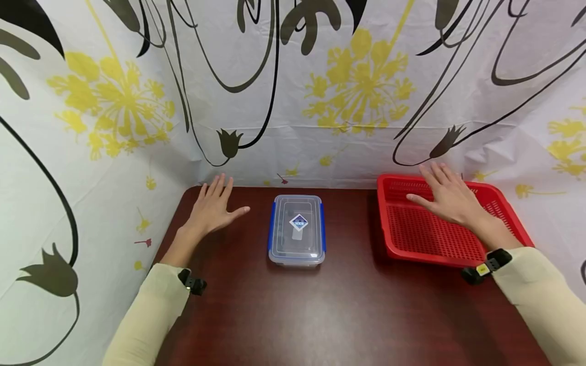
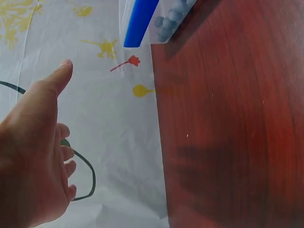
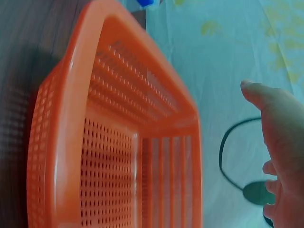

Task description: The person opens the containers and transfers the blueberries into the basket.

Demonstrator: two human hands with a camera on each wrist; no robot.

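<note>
My left hand (image 1: 211, 211), thumb out and fingers straight, is over the far left part of the table, left of a lidded plastic container (image 1: 298, 254). The container is clear, with blue side clips and a diamond-shaped label on its lid. Small dark round pieces (image 2: 173, 19) show through its wall in the left wrist view. Over the red perforated basket (image 1: 389, 239) at the right, my right hand (image 1: 446, 195) is spread with its fingers pointing away from me. Neither hand holds anything. In the right wrist view the basket (image 3: 66, 156) has nothing inside.
The dark brown wooden table (image 1: 320, 315) ends at a white cloth (image 1: 293, 107) printed with yellow and grey flowers, which hangs behind and along both sides. Black straps with small devices sit on both wrists, over pale sleeves (image 1: 146, 310).
</note>
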